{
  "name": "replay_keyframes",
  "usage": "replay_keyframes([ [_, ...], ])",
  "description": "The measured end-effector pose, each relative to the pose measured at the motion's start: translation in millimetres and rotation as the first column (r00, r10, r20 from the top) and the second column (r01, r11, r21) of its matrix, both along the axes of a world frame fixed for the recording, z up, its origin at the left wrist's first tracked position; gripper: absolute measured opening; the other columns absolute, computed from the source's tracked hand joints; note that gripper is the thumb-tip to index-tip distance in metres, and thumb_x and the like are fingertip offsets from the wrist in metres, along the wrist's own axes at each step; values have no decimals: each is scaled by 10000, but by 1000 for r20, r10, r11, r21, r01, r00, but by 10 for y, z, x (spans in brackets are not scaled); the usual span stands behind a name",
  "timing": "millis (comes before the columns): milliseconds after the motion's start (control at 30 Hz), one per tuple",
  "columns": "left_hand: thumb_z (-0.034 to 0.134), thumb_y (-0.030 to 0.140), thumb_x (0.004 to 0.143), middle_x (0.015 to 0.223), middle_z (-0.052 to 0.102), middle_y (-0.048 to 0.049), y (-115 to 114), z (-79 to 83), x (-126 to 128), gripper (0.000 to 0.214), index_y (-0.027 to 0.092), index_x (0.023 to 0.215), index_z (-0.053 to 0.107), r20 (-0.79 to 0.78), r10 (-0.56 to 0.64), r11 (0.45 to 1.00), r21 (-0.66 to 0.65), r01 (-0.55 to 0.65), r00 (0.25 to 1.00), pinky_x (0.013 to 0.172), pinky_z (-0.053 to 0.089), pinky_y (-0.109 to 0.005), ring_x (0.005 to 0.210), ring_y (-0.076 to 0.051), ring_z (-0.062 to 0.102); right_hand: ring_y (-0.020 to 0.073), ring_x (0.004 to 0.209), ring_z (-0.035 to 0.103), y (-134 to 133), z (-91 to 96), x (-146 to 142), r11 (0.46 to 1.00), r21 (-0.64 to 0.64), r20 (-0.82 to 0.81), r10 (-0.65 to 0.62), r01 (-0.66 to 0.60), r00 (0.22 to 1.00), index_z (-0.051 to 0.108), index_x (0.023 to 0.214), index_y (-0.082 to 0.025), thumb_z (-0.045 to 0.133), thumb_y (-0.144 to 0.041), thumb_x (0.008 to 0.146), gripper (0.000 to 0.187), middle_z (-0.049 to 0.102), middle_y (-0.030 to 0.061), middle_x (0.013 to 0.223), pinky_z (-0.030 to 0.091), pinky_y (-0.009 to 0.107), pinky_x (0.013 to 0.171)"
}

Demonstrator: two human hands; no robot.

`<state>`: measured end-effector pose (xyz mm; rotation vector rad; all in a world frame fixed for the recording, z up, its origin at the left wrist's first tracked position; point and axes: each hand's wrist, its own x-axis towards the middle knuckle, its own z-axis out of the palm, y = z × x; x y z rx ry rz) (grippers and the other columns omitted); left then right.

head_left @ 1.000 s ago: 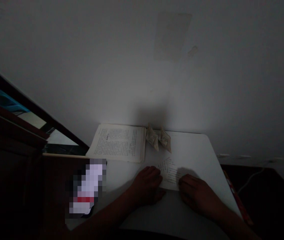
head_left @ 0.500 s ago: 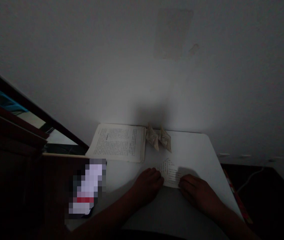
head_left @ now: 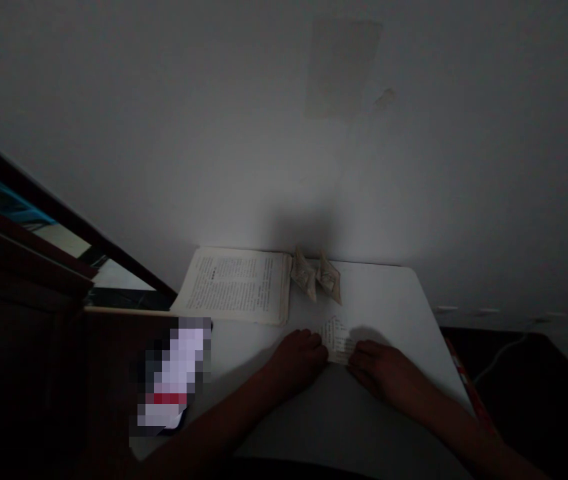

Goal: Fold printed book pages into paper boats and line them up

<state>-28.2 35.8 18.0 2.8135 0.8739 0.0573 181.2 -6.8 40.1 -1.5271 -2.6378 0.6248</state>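
A small folded sheet of printed paper (head_left: 337,335) lies on the white table (head_left: 394,300) between my hands. My left hand (head_left: 300,360) rests knuckles up on the sheet's left edge, fingers curled and pressed on it. My right hand (head_left: 381,372) lies on its right lower corner, fingers bent down onto the paper. Two folded paper figures (head_left: 315,275) stand side by side against the wall behind the sheet. The scene is very dark.
An open book (head_left: 237,285) lies at the table's back left. A blurred-out object (head_left: 174,373) sits at the front left on dark wooden furniture (head_left: 39,333). The wall (head_left: 284,133) rises directly behind the table. A cable (head_left: 504,350) runs over the dark surface at right.
Both hands have drawn closer together over the sheet. The visible part of the paper has shrunk as its right side was covered or folded in.
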Motion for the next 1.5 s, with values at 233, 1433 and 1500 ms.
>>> replay_keyframes([
  [233,511,243,845,830,616,-43,63,87,56,128,159,797,594,-22,30,995,-92,-32,999,694,441,-289,781,-187,574,211,852,619,111,104,-34,996,-91,-18,-8,6,1000,671,899,-186,489,-306,873,219,673,79,919,427,295,753],
  [1433,630,267,746,871,705,-71,398,190,51,190,185,905,697,-59,48,918,-390,-67,997,712,451,-291,841,-229,640,220,827,647,439,170,-148,976,-218,38,26,-17,999,701,874,-209,552,-364,827,221,721,63,852,413,272,692],
  [1500,637,267,739,853,706,-74,419,179,60,188,180,892,703,-60,47,913,-403,-67,997,697,450,-287,826,-228,641,216,804,647,442,163,-157,976,-215,47,31,-20,998,700,842,-201,542,-377,832,237,718,63,834,409,271,681],
])
